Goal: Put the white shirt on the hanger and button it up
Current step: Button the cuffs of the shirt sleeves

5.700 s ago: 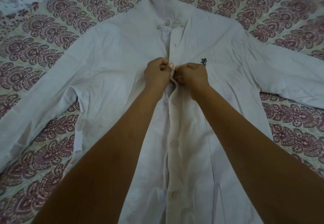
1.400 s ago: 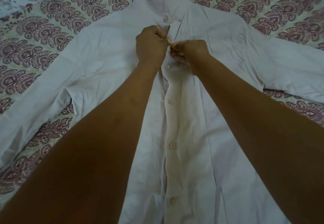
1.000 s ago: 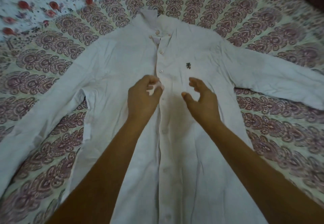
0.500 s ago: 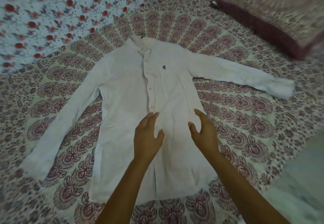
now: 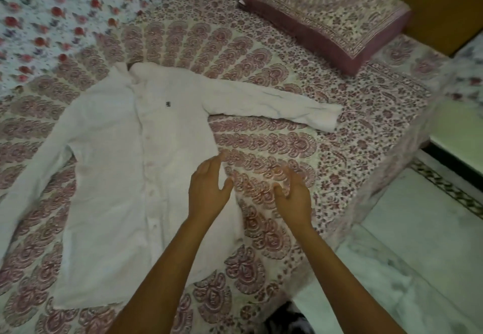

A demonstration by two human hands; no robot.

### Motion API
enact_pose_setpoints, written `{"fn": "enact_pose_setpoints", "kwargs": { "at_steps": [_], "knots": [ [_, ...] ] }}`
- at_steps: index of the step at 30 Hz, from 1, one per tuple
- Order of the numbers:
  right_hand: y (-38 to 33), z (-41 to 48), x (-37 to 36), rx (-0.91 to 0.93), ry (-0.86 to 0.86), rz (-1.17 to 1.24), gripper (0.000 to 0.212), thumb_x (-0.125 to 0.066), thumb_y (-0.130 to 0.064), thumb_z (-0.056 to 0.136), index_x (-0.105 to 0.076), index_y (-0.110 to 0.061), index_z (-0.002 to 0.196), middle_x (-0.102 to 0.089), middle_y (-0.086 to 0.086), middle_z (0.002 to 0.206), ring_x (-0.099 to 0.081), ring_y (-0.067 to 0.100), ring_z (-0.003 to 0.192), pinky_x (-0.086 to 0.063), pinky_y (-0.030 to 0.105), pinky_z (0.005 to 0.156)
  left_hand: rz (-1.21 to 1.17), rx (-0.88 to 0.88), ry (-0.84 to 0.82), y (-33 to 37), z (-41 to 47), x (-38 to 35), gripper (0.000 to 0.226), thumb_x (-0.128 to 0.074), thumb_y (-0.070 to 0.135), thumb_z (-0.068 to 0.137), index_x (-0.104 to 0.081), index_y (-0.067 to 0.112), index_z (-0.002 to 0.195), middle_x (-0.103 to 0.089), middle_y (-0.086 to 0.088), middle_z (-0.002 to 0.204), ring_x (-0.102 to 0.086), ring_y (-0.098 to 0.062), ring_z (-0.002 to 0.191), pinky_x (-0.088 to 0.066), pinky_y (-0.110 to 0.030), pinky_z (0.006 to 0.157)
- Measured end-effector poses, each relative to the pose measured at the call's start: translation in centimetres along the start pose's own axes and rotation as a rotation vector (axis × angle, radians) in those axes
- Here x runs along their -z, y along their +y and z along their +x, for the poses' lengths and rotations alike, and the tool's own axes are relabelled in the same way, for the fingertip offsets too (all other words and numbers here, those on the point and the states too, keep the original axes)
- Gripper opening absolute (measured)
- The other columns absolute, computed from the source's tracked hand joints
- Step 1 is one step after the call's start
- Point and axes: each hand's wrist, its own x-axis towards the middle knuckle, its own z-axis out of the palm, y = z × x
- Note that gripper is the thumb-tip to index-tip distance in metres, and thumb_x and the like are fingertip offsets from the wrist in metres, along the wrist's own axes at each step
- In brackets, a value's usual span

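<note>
The white shirt [image 5: 117, 166] lies flat and face up on the patterned bedspread [image 5: 274, 145], sleeves spread out, its front placket closed down the middle. A small dark emblem sits on its chest. My left hand [image 5: 207, 192] hovers over the shirt's right lower edge, fingers apart and holding nothing. My right hand [image 5: 291, 197] is over the bedspread just right of the shirt, fingers loosely spread and empty. No hanger shows in this view.
A maroon-edged patterned pillow [image 5: 326, 17] lies at the far right of the bed. A floral sheet [image 5: 52, 6] covers the far left. The bed's edge drops to a pale marble floor [image 5: 418, 255] at the right.
Both hands let go of the shirt's upper placket and pulled back toward me with fingers spread. The view swung back and to the right, bringing the pillow, bed edge and floor into sight.
</note>
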Motion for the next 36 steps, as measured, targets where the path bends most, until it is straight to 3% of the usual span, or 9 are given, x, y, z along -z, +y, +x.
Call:
{"fn": "enact_pose_setpoints", "kwargs": {
  "at_steps": [5, 12, 20, 27, 33, 36],
  "knots": [
    [2.5, 4.3, 7.1, 0.021, 0.015, -0.035, 0.045, -0.052, -0.016, 0.092, -0.043, -0.011, 0.136, -0.049, 0.009, 0.138, -0.049, 0.028, 0.122, -0.043, 0.039, 0.1, -0.037, 0.001, -0.024, 7.4, 2.7, -3.2, 0.054, -0.057, 0.025, 0.087, -0.041, 0.018, 0.138, -0.047, -0.009, 0.139, -0.041, -0.025, 0.13, -0.036, -0.038, 0.107],
    [3.8, 8.9, 10.4, 0.014, 0.03, -0.036, 0.046, -0.054, -0.016, 0.09, -0.045, -0.009, 0.135, -0.049, 0.009, 0.138, -0.044, 0.026, 0.128, -0.037, 0.038, 0.105, 0.012, -0.034, -0.032, 11.1, 6.1, -4.9, 0.057, -0.047, 0.036, 0.081, -0.046, 0.017, 0.135, -0.05, -0.008, 0.138, -0.043, -0.026, 0.129, -0.037, -0.043, 0.107],
    [7.4, 13.5, 10.4, -0.048, 0.073, 0.009, 0.046, -0.056, -0.014, 0.089, -0.046, -0.008, 0.133, -0.053, 0.011, 0.134, -0.05, 0.027, 0.121, -0.038, 0.032, 0.101, 0.063, -0.132, -0.167, 13.0, 10.9, -11.1, 0.042, -0.054, 0.025, 0.087, -0.053, 0.018, 0.128, -0.053, -0.006, 0.134, -0.046, -0.024, 0.124, -0.034, -0.034, 0.103],
    [13.1, 20.4, 6.0, -0.092, 0.142, 0.062, 0.044, -0.053, -0.015, 0.091, -0.044, -0.011, 0.134, -0.054, 0.009, 0.131, -0.054, 0.024, 0.113, -0.04, 0.026, 0.091, 0.158, -0.292, -0.242, 11.9, 19.4, -20.5, 0.052, -0.061, 0.016, 0.084, -0.045, 0.018, 0.134, -0.048, -0.004, 0.139, -0.04, -0.023, 0.129, -0.03, -0.034, 0.109],
    [16.0, 23.1, 4.5, -0.102, 0.165, 0.073, 0.044, -0.051, -0.008, 0.087, -0.047, -0.012, 0.131, -0.06, 0.011, 0.121, -0.057, 0.026, 0.106, -0.05, 0.043, 0.088, 0.388, -0.406, -0.311, 13.5, 26.0, -27.6, 0.078, -0.068, 0.032, 0.078, -0.027, 0.022, 0.144, -0.031, -0.009, 0.149, -0.03, -0.027, 0.135, -0.028, -0.04, 0.107],
    [16.4, 23.5, 4.3, -0.134, 0.142, 0.075, 0.045, -0.051, -0.012, 0.088, -0.045, -0.014, 0.133, -0.058, 0.011, 0.125, -0.057, 0.029, 0.108, -0.049, 0.047, 0.09, 0.388, -0.375, -0.342, 13.8, 28.0, -29.5, 0.059, -0.061, 0.025, 0.083, -0.038, 0.02, 0.138, -0.044, -0.011, 0.139, -0.044, -0.03, 0.124, -0.037, -0.038, 0.097]
  ]
}}
